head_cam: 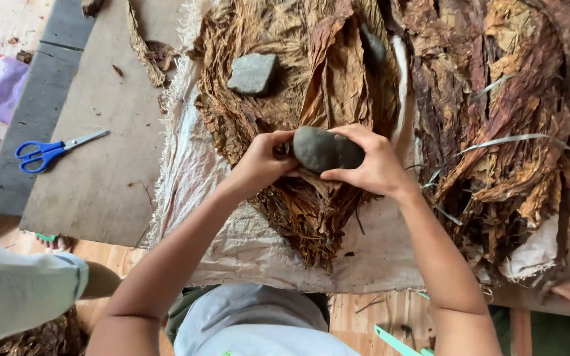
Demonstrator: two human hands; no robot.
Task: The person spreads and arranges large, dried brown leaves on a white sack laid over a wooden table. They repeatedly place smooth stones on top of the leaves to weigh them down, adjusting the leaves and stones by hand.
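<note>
Two hands close on one smooth, dark grey oval stone [328, 149], which sits between them, just above a pile of dried brown tobacco leaves [311, 105]. The left hand [263, 161] grips the stone's left end, its fingers curled together around it and thumb on top. The right hand [371, 163] covers the stone's right end, fingers wrapped together over the top edge and thumb pressed below, so both sets of fingers are clamped on the stone. Directly beneath the fingertips, the leaves narrow into a bunch of stems pointing toward the person. Beyond the left fingers, further up the pile, a flat, squarish pale grey stone [253, 73] rests on the leaves. Beyond the right fingers, a darker stone [373, 46] lies half buried in the same pile. Under the leaves spreads a whitish woven sack cloth [196, 171], frayed at its edge. Right of the right hand lies a second, redder heap of dried leaves [509, 118] with pale strips across it. Well left of the left fingers, blue-handled scissors [51, 150] lie on a bare wooden board [100, 191].
</note>
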